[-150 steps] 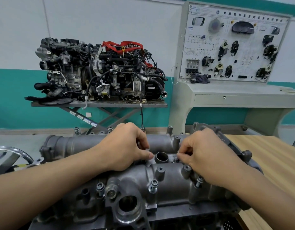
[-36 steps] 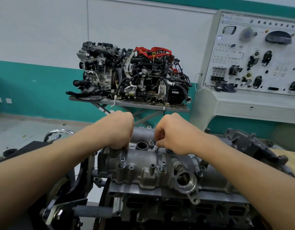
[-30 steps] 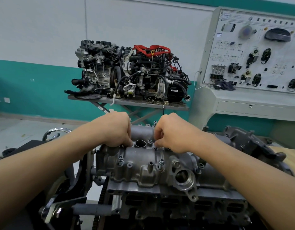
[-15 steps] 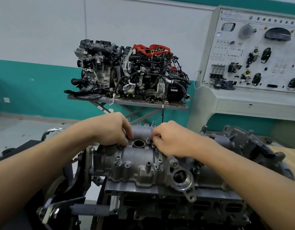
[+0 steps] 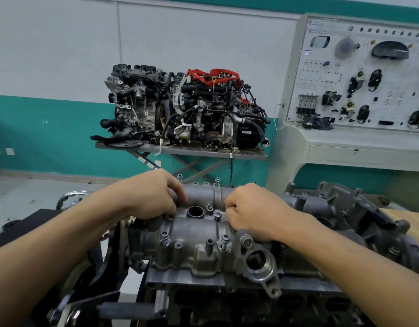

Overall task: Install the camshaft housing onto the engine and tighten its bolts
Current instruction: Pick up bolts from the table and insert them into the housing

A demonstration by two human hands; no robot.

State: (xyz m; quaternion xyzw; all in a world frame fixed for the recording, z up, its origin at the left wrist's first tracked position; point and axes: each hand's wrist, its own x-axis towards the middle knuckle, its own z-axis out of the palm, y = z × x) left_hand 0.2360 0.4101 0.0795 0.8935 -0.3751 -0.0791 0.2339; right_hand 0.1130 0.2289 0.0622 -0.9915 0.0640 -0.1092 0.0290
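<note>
The housing [image 5: 203,234] sat on top of the engine [image 5: 227,303], right in front of the person. Both hands rested on its top, one on either side of a round bore [image 5: 195,211]. The left hand [image 5: 154,194] had its fingers curled down just left of the bore. The right hand [image 5: 253,211] was curled tight, thumb against forefinger, just right of a bolt [image 5: 217,215]. I could not tell whether either hand held anything. Behind them a second engine [image 5: 187,109] sat on a table [image 5: 180,151], beside a board [image 5: 359,79].
</note>
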